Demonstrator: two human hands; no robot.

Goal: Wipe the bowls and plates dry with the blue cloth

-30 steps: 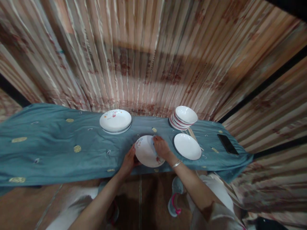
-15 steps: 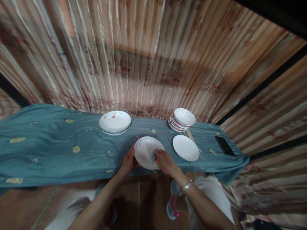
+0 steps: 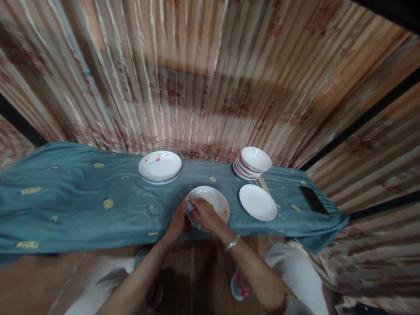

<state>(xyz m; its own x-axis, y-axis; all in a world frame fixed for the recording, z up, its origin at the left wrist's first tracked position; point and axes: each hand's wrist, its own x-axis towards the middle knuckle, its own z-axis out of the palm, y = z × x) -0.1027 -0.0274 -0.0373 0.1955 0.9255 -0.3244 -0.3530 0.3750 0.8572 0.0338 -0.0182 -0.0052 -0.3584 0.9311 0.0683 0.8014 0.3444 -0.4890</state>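
Note:
A white plate (image 3: pixel 215 202) with small floral prints is held over the front part of the cloth-covered table. My left hand (image 3: pixel 179 222) grips its left rim, the fingers partly hidden beneath it. Across the plate reaches my right hand (image 3: pixel 205 213), its fingers closed on a bluish cloth (image 3: pixel 190 207) pressed to the left side of the plate's face. To the right lies another white plate (image 3: pixel 257 202). At the back left sits a stack of flowered plates (image 3: pixel 160 165).
A stack of red-banded white bowls (image 3: pixel 252 162) stands at the back right, with chopsticks (image 3: pixel 265 185) beside it. Farther right lies a black phone (image 3: pixel 313 200). A teal patterned cloth (image 3: pixel 82 210) covers the table, and a pleated curtain (image 3: pixel 197 87) hangs behind.
My right hand has slid the cloth from the right side of the plate's face to its left side. My left hand keeps its hold on the rim.

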